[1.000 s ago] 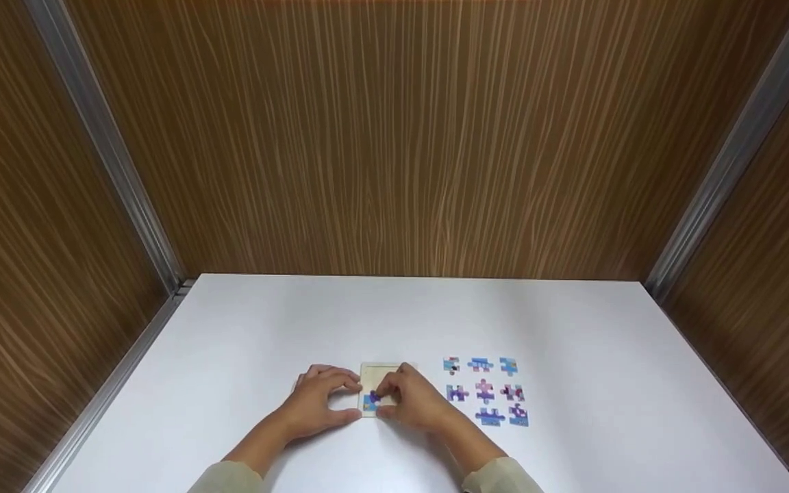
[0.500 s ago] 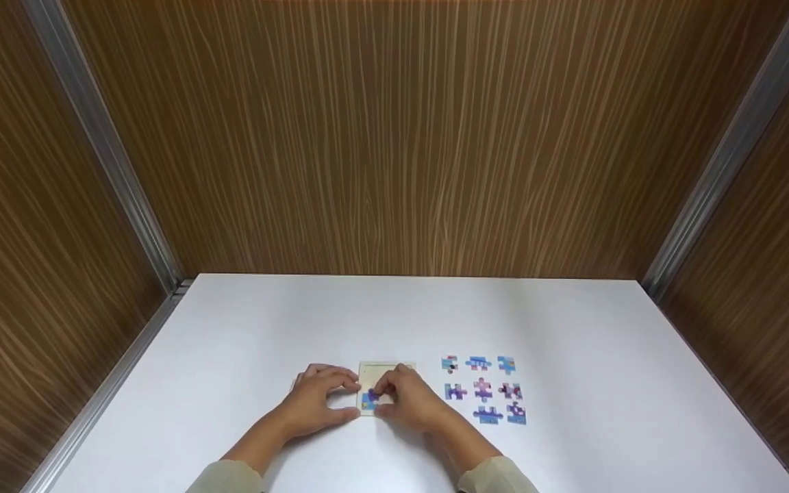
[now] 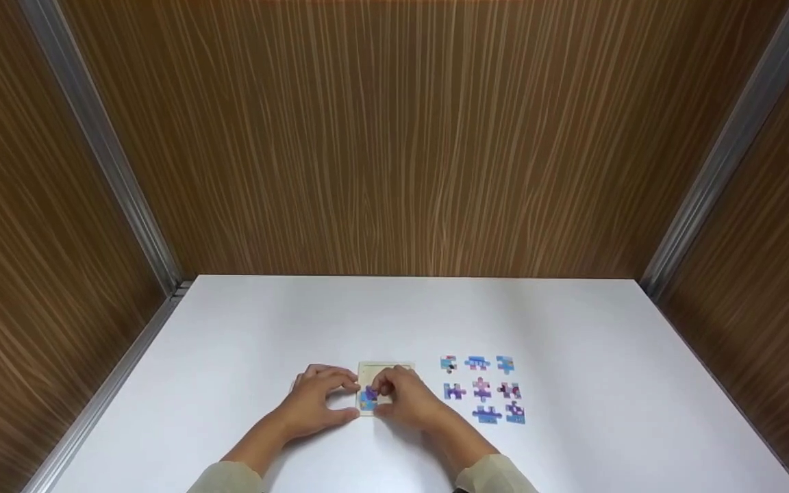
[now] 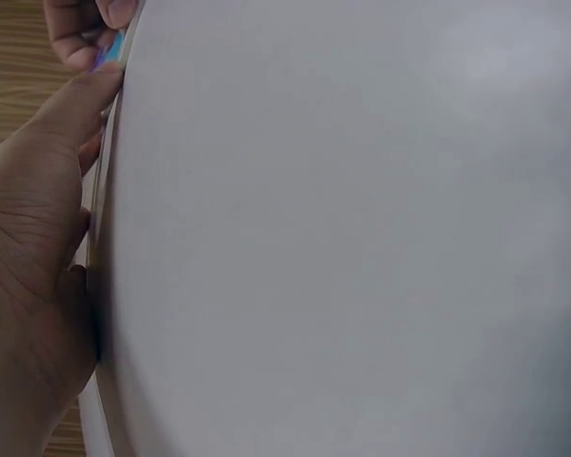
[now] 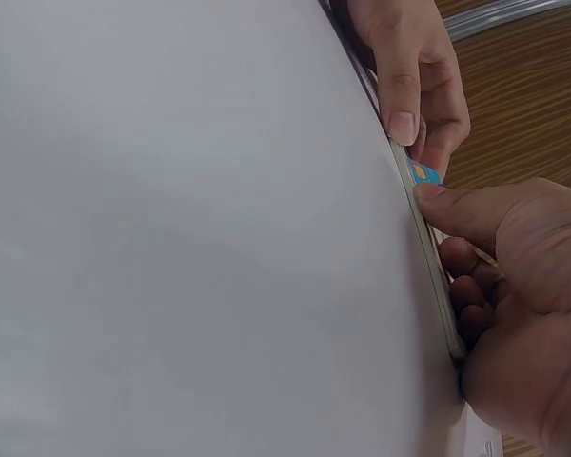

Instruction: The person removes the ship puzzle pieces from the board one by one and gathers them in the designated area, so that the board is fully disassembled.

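A shallow pale wooden puzzle tray point(image 3: 384, 373) lies on the white table. My left hand point(image 3: 316, 402) holds its left side, thumb at the near corner and index finger farther up the edge. My right hand point(image 3: 409, 400) is over the tray's right part and pinches a purple puzzle piece point(image 3: 371, 392), mostly covered by the fingers. Against it, in the tray's near left corner, lies a blue puzzle piece point(image 3: 366, 405). The right wrist view shows the left thumb point(image 5: 403, 124) on the tray rim point(image 5: 428, 252) and a bit of blue piece point(image 5: 423, 172) between the hands.
Right of the tray, several loose puzzle pieces point(image 3: 481, 389) in blue, purple and pink lie spaced in rough rows on the white table point(image 3: 593, 383). Wood-grain panels point(image 3: 394, 137) stand at the back and both sides, with metal posts at the corners.
The right fingers and the purple piece have shifted slightly left and away from me, against the blue piece. The left hand stays at the tray's edge.
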A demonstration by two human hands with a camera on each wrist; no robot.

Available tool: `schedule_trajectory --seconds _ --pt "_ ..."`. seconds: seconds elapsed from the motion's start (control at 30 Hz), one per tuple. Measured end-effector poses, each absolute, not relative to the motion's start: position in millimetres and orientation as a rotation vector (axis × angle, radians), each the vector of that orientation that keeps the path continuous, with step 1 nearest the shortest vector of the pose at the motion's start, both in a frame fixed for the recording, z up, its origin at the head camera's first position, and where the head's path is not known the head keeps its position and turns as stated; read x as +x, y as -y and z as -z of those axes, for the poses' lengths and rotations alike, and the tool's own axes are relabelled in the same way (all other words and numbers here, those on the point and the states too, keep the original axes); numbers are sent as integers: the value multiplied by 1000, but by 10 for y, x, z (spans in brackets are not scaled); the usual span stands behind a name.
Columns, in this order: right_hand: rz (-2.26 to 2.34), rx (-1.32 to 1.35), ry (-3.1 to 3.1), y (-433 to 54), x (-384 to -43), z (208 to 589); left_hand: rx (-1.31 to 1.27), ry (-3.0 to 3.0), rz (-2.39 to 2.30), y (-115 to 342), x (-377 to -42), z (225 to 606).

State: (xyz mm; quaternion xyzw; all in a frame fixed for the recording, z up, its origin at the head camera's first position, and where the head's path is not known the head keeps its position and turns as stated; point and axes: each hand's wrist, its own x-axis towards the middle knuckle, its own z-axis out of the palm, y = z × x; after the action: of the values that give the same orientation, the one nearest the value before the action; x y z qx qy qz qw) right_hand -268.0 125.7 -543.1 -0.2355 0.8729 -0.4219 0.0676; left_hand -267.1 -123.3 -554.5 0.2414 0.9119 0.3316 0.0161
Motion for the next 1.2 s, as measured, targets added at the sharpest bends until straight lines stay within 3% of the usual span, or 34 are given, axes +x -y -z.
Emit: schedule_trajectory --seconds 0.27,0.83,1.2 --pt "1320 -777 -2598 -1241 -2668 5413 707 -2802 -1040 1251 -2669 5547" --pt "1449 -557 -2506 -1185 -2672 5405 718 -2821 -1033 1236 -2663 5542" --pt "1377 -596 -2562 -1189 -2703 5448 705 -2798 -1044 1237 -2648 5521"
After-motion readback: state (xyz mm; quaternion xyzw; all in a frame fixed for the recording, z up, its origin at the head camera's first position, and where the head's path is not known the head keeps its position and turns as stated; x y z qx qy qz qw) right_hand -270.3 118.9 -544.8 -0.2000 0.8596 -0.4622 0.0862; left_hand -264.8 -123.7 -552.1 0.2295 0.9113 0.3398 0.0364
